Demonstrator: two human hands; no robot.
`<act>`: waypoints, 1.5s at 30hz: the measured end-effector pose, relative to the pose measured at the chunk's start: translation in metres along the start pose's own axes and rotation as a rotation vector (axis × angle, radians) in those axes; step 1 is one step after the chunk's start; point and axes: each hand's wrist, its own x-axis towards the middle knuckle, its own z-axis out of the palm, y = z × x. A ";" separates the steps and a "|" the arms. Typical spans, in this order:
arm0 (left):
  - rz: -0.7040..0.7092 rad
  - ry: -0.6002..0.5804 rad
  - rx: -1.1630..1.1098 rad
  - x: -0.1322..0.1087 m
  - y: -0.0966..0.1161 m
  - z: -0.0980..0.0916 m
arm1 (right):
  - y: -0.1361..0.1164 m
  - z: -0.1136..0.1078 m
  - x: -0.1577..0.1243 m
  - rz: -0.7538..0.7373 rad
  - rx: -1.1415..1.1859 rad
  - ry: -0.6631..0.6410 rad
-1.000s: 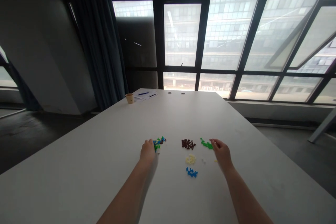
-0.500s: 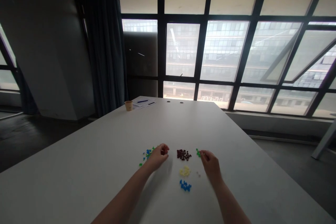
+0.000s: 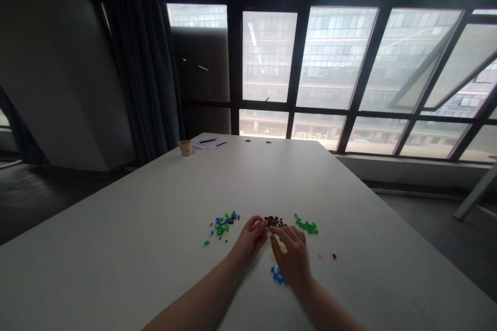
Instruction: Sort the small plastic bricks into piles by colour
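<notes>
Small coloured beads lie sorted in heaps on the white table (image 3: 155, 248). A mixed heap (image 3: 222, 225) of blue, green and dark beads sits left. A dark brown heap (image 3: 275, 221) lies in the middle, a green heap (image 3: 306, 226) to its right. My left hand (image 3: 252, 240) and my right hand (image 3: 292, 253) meet just below the brown heap, fingertips pinched together; a tiny blue bead seems to sit between them. My right hand partly covers the pale yellow heap (image 3: 281, 248) and the blue heap (image 3: 277, 275).
A single yellow bead (image 3: 320, 255) and a red bead (image 3: 334, 256) lie loose at the right. A tan paper cup (image 3: 185, 148) and papers with pens (image 3: 209, 142) sit at the table's far left corner. Large windows rise behind.
Both hands moved inward and now meet below the brown heap. The left hand left the mixed heap; the right hand left the green heap, which is now uncovered.
</notes>
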 end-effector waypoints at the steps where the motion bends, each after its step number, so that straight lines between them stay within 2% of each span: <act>1: -0.029 -0.003 0.002 -0.001 -0.001 0.000 | 0.001 0.000 0.001 0.008 -0.010 0.011; 6: -0.122 -0.026 0.010 -0.005 -0.005 0.003 | 0.011 -0.001 0.004 -0.014 -0.031 0.050; 17: -0.147 -0.088 0.037 -0.004 -0.006 0.001 | 0.018 0.001 0.003 -0.010 -0.013 0.028; 22: -0.164 -0.074 0.061 -0.005 -0.005 0.002 | 0.019 0.001 0.002 -0.017 -0.006 0.026; 27: -0.117 -0.085 0.166 -0.004 -0.006 0.003 | 0.017 -0.001 0.003 -0.002 -0.019 -0.027; 29: 0.001 -0.071 0.330 -0.004 -0.004 0.001 | 0.018 -0.003 0.005 0.025 -0.039 -0.070; 31: 0.232 -0.005 0.613 -0.005 0.002 -0.001 | 0.020 -0.006 0.008 0.073 -0.060 -0.152; 34: 0.592 0.078 1.144 -0.006 0.014 -0.006 | 0.027 -0.015 0.011 0.174 -0.041 -0.423; 36: 0.705 0.102 1.465 -0.006 0.023 -0.009 | 0.033 -0.021 0.011 0.242 0.020 -0.648; 38: 0.717 0.169 1.719 -0.004 0.029 -0.013 | 0.038 -0.027 0.010 0.295 0.076 -0.795; 40: 0.656 0.283 1.892 -0.002 0.032 -0.016 | 0.042 -0.031 0.008 0.328 0.087 -0.863; 43: 0.522 0.419 2.032 0.001 0.033 -0.020 | 0.046 -0.035 0.007 0.372 0.085 -0.960; 45: 0.477 0.451 2.070 0.002 0.033 -0.023 | 0.049 -0.037 0.009 0.389 0.125 -1.017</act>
